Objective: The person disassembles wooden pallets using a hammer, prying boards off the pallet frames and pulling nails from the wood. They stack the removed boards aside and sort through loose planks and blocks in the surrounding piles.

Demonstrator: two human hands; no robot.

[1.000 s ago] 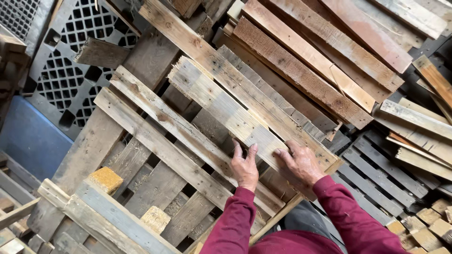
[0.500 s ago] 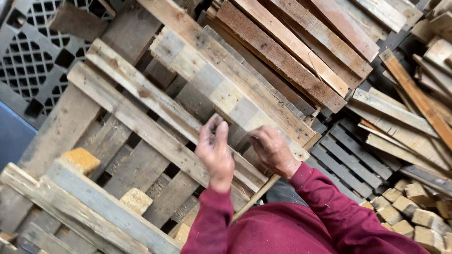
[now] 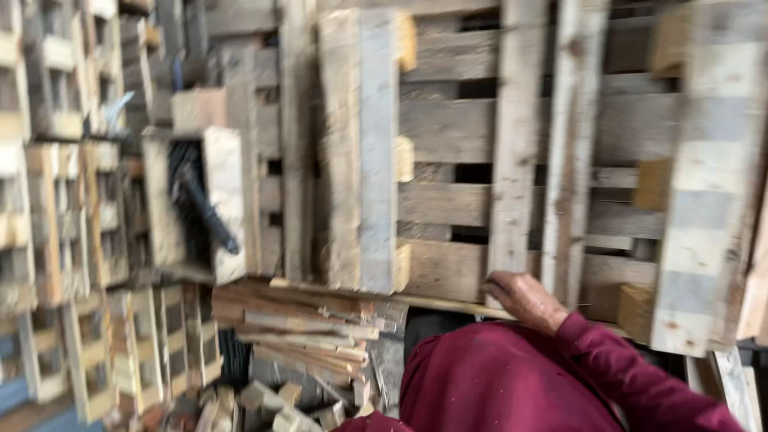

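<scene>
A weathered wooden pallet [image 3: 456, 120] stands on edge in front of me and fills the middle and right of the blurred head view. My right hand [image 3: 524, 300] sits on the pallet's lower edge beside an upright slat, with the fingers curled over the board. Its maroon sleeve [image 3: 640, 376] runs down to the bottom right. My left hand is hidden, and only maroon cloth [image 3: 480, 376] shows at the bottom middle.
Stacks of pallets [image 3: 48, 200] rise along the left side. A heap of loose broken boards [image 3: 304, 328] lies below the pallet's left end, with small wood blocks [image 3: 272, 400] under it. A pale plank [image 3: 704, 176] leans at the right.
The view has swung hard, so the pallet now looks upright instead of slanted. My left hand has left the frame. My right hand stays on the pallet's edge.
</scene>
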